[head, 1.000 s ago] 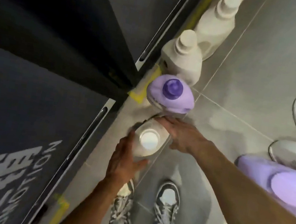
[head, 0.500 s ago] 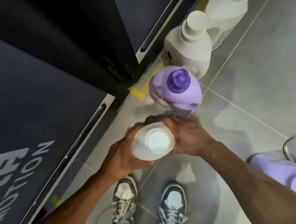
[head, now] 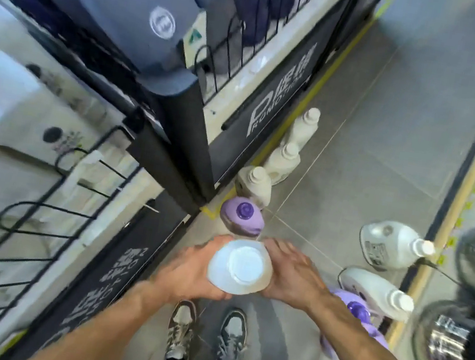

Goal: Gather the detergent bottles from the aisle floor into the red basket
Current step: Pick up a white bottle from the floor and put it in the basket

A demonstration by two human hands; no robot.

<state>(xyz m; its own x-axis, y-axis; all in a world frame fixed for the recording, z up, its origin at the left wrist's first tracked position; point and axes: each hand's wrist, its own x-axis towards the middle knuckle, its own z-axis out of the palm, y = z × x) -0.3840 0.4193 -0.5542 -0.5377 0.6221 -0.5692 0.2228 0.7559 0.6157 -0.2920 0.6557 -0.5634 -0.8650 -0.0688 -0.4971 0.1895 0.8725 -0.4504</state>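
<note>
White bottle (head: 241,266) sits between left grip (head: 184,271) and right grip (head: 292,278) (both clasping it).

Smooth white plastic bottle (head: 240,267), matt floor tiles (head: 373,157)
</note>
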